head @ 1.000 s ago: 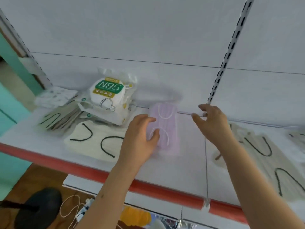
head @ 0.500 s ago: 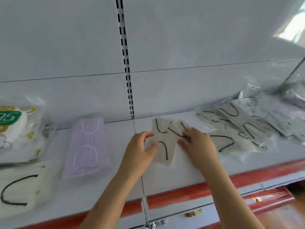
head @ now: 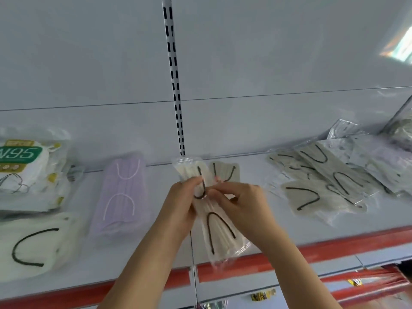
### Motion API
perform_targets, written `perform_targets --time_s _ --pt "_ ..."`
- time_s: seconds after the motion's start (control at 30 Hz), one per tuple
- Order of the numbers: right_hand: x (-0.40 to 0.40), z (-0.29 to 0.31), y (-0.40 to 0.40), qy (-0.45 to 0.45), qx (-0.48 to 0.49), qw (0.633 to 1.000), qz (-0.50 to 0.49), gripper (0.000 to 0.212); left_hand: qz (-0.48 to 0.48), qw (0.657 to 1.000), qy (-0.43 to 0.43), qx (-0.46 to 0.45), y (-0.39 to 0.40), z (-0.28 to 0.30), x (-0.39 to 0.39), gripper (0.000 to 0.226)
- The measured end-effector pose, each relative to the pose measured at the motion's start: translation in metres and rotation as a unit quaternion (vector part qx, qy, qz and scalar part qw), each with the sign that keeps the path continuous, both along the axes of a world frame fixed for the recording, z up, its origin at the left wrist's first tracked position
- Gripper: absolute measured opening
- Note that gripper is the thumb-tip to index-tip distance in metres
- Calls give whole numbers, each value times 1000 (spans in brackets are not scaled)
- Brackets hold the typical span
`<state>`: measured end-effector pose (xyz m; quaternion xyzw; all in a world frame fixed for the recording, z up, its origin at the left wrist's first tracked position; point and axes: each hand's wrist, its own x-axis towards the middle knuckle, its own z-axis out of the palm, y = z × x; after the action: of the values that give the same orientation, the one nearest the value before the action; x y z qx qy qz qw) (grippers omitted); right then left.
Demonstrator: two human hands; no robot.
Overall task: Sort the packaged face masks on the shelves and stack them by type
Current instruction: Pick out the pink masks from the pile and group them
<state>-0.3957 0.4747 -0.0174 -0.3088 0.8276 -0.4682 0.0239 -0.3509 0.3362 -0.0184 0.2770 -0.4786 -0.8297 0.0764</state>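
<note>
Both hands hold a clear packet of cream masks with black ear loops [head: 219,233], lifted above the white shelf [head: 160,259]. My left hand [head: 180,208] pinches its left edge and my right hand [head: 243,208] grips its right side. Behind it a second cream mask packet [head: 229,171] lies on the shelf. A purple mask pack [head: 121,195] lies to the left. Further left are an N95 pack [head: 22,166] and a cream mask with a black loop [head: 35,244]. A loose pile of cream and patterned mask packets [head: 323,186] covers the right.
A slotted upright rail [head: 175,85] runs down the white back panel. The shelf has a red front edge [head: 334,248]. More clear packets [head: 401,130] lean at the far right. A lower shelf with a red strip [head: 367,284] shows below.
The view swung right from the purple pack. Both hands left it on the shelf, reached the cream packets by the rail and have lifted one off the shelf.
</note>
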Motion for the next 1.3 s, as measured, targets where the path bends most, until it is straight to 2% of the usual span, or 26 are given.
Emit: perform_targets --time_s 0.07,0.17,0.2,0.23,0.33,0.4,0.47,0.5,0.57,0.63,0.7,0.83,0.87,0.97,1.0,1.07,1.17,1.23,1.3 --pt "-14 -13 -3 30 44 998 -39 23 69 997 -7 35 -26 4 9 35" --pt "-33 -28 -6 23 307 952 -2 67 117 992 -13 37 -58 10 25 36" --pt "-35 -29 -8 4 344 939 10 69 118 992 -17 28 -65 12 30 35" --pt "-35 -28 -8 -7 350 937 3 63 120 992 -22 24 -69 13 33 35" --pt "-31 -23 -3 23 319 946 -55 30 128 991 -28 23 -76 11 38 35" --pt "-29 -24 3 33 276 958 -77 20 124 991 -40 11 -77 11 39 33" --pt "-26 -25 9 7 109 990 -90 10 102 994 -37 3 -77 10 38 31" --pt "-23 -22 11 19 20 996 -82 15 90 995 -35 -6 -74 11 38 30" --pt "-15 -17 11 93 -76 993 -18 24 52 998 -23 -16 -64 17 35 37" --pt "-9 -18 7 173 -76 980 59 26 -12 1000 -19 -10 -50 21 31 57" --pt "-11 -27 6 198 -17 973 114 27 -43 999 -21 -14 -34 30 28 63" --pt "-14 -44 20 152 68 974 155 39 -94 995 0 -33 -9 35 23 67" --pt "-12 -45 25 136 81 975 154 42 -96 994 3 -41 -7 31 20 60" --pt "-6 -45 37 70 80 984 146 40 -83 994 -17 -63 0 23 12 61" --pt "-7 -44 41 51 67 986 143 38 -75 995 -25 -64 -1 18 7 52" --pt "-14 -44 56 34 59 992 102 40 -42 997 -34 -57 0 10 -4 34" --pt "-44 -45 98 68 98 987 -103 57 -29 999 -35 -28 5 4 -20 24" --pt "-67 -44 133 56 184 958 -212 75 -36 999 -27 -19 10 5 -30 23" --pt "-84 -45 160 34 271 936 -221 87 -35 999 -24 -10 16 4 -40 24"
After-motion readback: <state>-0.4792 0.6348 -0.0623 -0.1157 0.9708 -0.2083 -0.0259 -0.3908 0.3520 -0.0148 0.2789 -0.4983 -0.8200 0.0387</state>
